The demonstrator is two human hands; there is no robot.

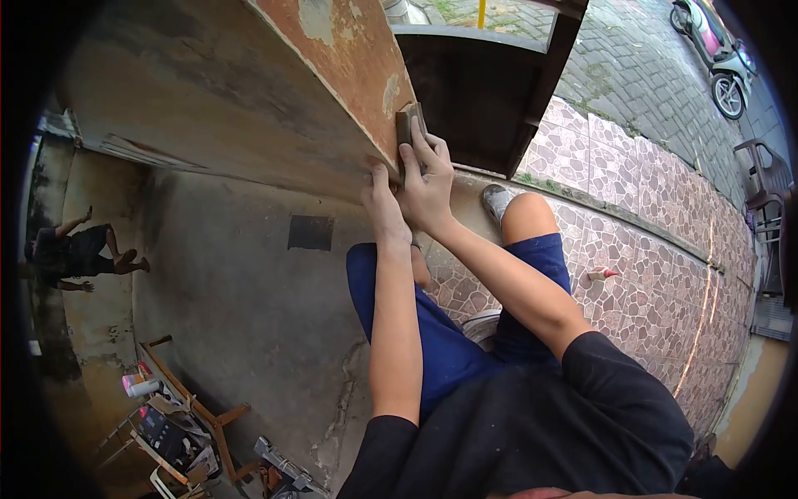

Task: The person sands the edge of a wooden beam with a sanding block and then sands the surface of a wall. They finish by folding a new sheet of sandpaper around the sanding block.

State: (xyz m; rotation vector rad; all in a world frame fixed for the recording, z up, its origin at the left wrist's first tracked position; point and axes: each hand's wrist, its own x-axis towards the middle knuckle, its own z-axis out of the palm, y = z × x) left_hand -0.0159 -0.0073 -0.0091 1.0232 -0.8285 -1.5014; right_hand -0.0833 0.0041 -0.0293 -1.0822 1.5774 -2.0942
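A brownish sanding block (407, 126) lies flat against the narrow end face of the wall (353, 62), where orange paint is worn and peeling. My right hand (428, 187) grips the block, with its fingers stretched along the outer side. Just left of it, my left hand (384, 208) is closed at the wall's corner, its thumb side against the edge. The inner fingers of that hand are hidden, so whatever they hold does not show. Both wrists are close together.
A dark metal gate panel (470, 96) stands beyond the wall end. A red-tipped bottle (602, 274) is on the patterned tiles. Another person (83, 249) is at the far left. A wooden frame and clutter (195, 407) sit lower left; a motorbike (723, 62) stands outside.
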